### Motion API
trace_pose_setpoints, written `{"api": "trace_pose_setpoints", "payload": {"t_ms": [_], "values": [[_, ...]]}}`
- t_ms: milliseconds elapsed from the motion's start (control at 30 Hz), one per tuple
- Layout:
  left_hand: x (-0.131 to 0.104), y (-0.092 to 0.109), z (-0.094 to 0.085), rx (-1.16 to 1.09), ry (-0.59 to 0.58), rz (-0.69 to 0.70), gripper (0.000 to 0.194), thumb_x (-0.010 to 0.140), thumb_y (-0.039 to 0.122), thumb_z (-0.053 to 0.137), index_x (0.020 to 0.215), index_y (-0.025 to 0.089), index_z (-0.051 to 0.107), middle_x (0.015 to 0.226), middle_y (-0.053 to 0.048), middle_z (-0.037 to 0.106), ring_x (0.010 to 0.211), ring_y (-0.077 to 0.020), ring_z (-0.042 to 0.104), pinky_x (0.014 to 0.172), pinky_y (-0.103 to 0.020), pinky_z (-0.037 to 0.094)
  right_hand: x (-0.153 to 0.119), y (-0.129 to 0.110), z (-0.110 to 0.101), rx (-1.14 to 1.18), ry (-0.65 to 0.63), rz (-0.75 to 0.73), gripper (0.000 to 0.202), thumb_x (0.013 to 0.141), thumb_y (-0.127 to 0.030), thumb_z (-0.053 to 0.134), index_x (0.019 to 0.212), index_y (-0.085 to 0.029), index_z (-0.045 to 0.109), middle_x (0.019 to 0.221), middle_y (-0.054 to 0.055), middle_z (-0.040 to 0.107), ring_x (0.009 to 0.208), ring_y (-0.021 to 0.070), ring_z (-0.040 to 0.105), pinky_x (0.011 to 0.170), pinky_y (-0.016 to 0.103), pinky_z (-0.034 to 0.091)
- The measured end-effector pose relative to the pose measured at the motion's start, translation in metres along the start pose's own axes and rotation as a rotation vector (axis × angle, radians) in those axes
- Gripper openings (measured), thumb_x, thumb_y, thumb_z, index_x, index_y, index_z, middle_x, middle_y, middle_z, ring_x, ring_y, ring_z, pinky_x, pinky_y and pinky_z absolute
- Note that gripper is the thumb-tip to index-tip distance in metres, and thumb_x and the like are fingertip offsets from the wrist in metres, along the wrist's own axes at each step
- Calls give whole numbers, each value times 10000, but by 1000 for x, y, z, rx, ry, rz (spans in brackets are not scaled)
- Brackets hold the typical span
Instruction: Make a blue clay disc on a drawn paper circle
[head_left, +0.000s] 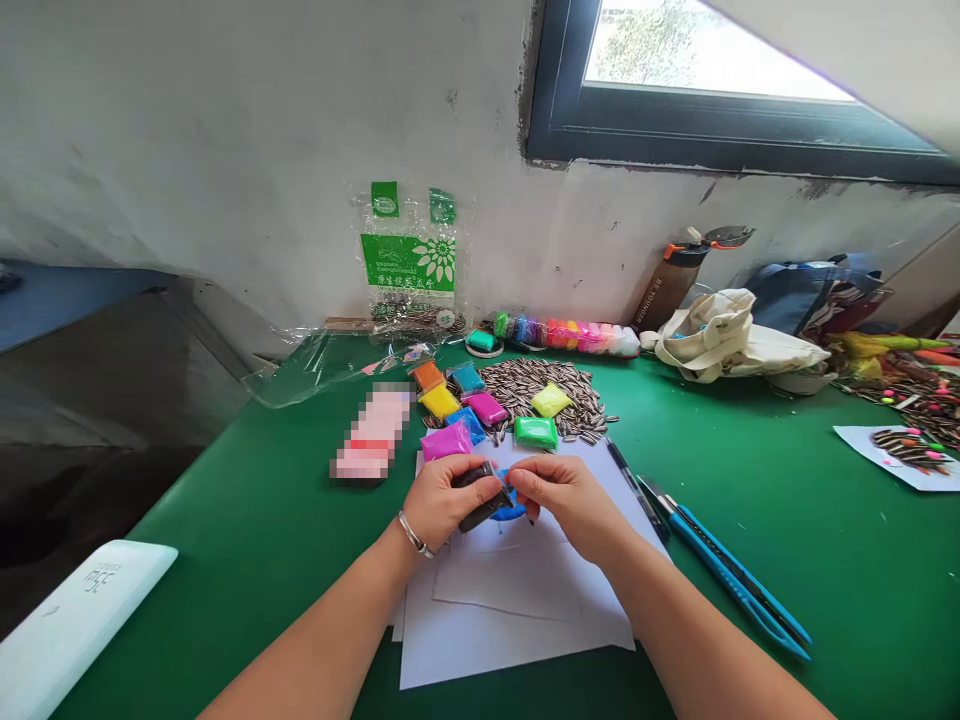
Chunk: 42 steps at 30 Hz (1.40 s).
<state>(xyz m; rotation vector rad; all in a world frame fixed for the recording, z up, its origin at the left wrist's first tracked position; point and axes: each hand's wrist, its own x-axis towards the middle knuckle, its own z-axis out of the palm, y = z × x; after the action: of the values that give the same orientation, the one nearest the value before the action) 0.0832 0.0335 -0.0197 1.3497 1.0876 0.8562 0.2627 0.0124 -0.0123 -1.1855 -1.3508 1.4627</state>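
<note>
My left hand (pixel 448 497) is closed around a dark packet (pixel 480 498), above white paper sheets (pixel 517 610). Close beside it, my right hand (pixel 559 490) is closed in a pinch at the packet's right end; what its fingertips hold is too small to name. A blue piece (pixel 510 512) shows beneath and between the hands. Just beyond the hands lie a magenta packet (pixel 448 440), a bright green packet (pixel 535 432) and several other coloured packets. Striped seeds (pixel 536 385) are heaped behind them, with a yellow-green packet (pixel 551 400) on top.
Right of the paper lie a black pen (pixel 626 470) and blue tweezers (pixel 739 575). A brown bottle (pixel 667 285) and a cream cloth bag (pixel 712 335) stand near the wall. A clear seed bag (pixel 411 265) leans there. At the left are a blurred pink object (pixel 373 435) and a white device (pixel 86 620).
</note>
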Motion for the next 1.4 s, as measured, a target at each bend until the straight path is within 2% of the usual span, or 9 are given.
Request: {"api": "trace_pose_setpoints", "payload": {"t_ms": [133, 300, 533, 667, 867, 1100, 1300, 1400], "values": [[0, 1, 0, 64, 19, 6, 360, 651, 420, 736, 866, 131, 721, 773, -41, 702, 720, -188, 622, 666, -259, 488, 0, -4, 0, 99, -14, 69, 188, 751, -317, 623, 787, -143, 685, 627, 4, 598, 562, 113, 523, 572, 253, 409], [1, -1, -1, 51, 56, -19, 395, 627, 430, 747, 886, 133, 725, 789, -53, 714, 736, -206, 640, 672, -273, 502, 0, -4, 0, 110, -4, 36, 206, 745, -317, 634, 878, -161, 648, 670, 1, 626, 571, 117, 556, 583, 262, 447], [2, -2, -3, 87, 120, 1, 414, 620, 430, 745, 907, 132, 727, 824, -65, 720, 773, -227, 647, 703, -294, 506, 1, 2, -2, -81, 65, -56, 211, 806, -378, 580, 785, -171, 617, 634, -11, 595, 513, 104, 520, 503, 238, 417], [2, -3, -3, 74, 144, 6, 418, 644, 437, 735, 931, 132, 718, 839, -68, 714, 777, -228, 644, 702, -302, 508, 1, -2, -3, -2, 115, -45, 225, 813, -390, 578, 756, -173, 569, 617, -16, 600, 478, 93, 515, 487, 227, 408], [2, -3, -4, 32, 163, -3, 407, 635, 435, 749, 916, 141, 719, 805, -57, 710, 747, -220, 646, 671, -292, 511, 2, -1, -4, 88, 94, -7, 289, 804, -452, 582, 728, -179, 522, 617, 0, 628, 458, 103, 531, 479, 235, 408], [2, -4, -3, 69, 145, 2, 430, 647, 449, 736, 940, 136, 718, 837, -64, 715, 762, -230, 650, 675, -299, 518, 3, 3, -4, 23, 113, -1, 258, 755, -418, 639, 730, -164, 607, 579, -30, 554, 477, 85, 459, 470, 224, 357], [3, -7, -3, 81, 136, 9, 425, 655, 437, 732, 950, 131, 714, 866, -70, 714, 806, -236, 648, 711, -297, 510, 3, 0, -3, 60, 124, 22, 263, 799, -386, 576, 947, -171, 608, 695, -2, 631, 521, 95, 514, 534, 241, 401], [3, -6, -3, 56, 137, -4, 431, 652, 429, 737, 954, 122, 708, 856, -71, 712, 792, -230, 646, 701, -291, 509, 3, 1, -3, 45, 99, 34, 280, 785, -380, 580, 952, -165, 644, 718, 9, 639, 543, 101, 526, 564, 256, 419]]}}
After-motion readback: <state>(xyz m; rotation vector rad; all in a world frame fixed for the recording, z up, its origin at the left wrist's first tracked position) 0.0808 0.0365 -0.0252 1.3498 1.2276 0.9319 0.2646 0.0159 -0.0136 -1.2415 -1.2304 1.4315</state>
